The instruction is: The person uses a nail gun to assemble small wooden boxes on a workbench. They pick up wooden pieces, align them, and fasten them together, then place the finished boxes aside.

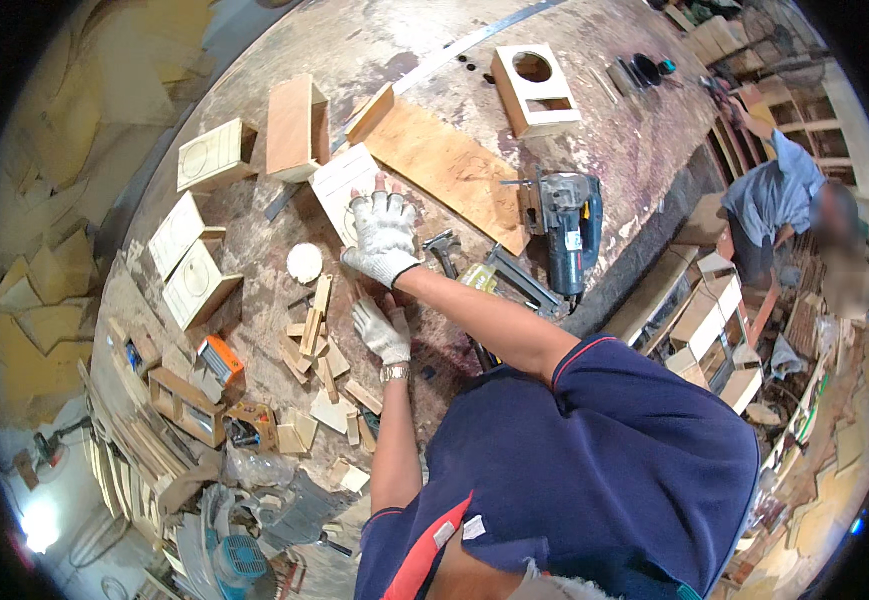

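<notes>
My right hand (387, 230), in a pale fingerless work glove, lies with spread fingers on a pale wooden panel (333, 190) marked with pencil lines. Part of the panel is hidden under the glove. Closer to me, my left hand (383, 330), gloved too and with a watch at the wrist, rests palm down over the workbench (435, 340), fingers stretched and holding nothing. Beside it lie a heap of small wood offcuts (313, 330) and a round white disc (305, 262). A hammer-like tool (443, 245) is just right of my right hand.
A jigsaw (568, 235) and a nail gun (520, 280) lie to the right. Beyond are a brown plywood board (445, 160) and a box with cut openings (537, 95). Several wooden boxes (217, 155) stand left. Another person (777, 195) bends over at far right.
</notes>
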Demonstrator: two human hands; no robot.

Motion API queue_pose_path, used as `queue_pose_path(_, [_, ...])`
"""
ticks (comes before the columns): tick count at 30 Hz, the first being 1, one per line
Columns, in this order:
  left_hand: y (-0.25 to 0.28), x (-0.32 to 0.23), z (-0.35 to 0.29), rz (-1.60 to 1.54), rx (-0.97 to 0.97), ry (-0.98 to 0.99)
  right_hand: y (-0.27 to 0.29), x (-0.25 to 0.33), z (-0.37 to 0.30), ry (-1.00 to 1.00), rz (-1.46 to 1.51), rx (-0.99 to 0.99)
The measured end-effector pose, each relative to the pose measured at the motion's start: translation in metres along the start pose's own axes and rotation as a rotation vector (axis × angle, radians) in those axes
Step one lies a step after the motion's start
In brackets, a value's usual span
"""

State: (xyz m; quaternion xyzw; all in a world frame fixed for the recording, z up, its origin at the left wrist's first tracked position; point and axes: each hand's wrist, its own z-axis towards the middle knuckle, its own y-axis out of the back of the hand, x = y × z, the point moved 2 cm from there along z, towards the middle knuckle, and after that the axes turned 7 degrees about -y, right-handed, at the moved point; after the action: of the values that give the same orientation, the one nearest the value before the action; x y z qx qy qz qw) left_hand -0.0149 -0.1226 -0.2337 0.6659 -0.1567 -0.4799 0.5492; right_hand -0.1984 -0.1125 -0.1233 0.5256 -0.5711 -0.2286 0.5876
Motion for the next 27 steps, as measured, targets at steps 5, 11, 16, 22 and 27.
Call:
queue_pose_path(5, [-0.008,0.008,-0.016,0.185,0.054,-0.226,0.016,-0.026,0.002,-0.026,0.259,-0.036])
queue_pose_path(11, [-0.011,0.007,-0.015,0.2,0.029,-0.212,0.062,-0.075,0.037,-0.207,0.619,0.006])
queue_pose_path(16, [-0.012,0.007,-0.014,0.196,-0.003,-0.219,0.116,-0.105,0.11,-0.119,0.23,-0.222])
queue_pose_path(22, [-0.012,0.006,-0.017,0.232,0.047,-0.182,0.13,-0.142,0.199,-0.052,-0.2,-0.231])
queue_pose_path(27, [-0.011,0.004,-0.016,0.22,0.062,-0.147,0.112,-0.109,0.225,-0.029,-0.271,-0.266])
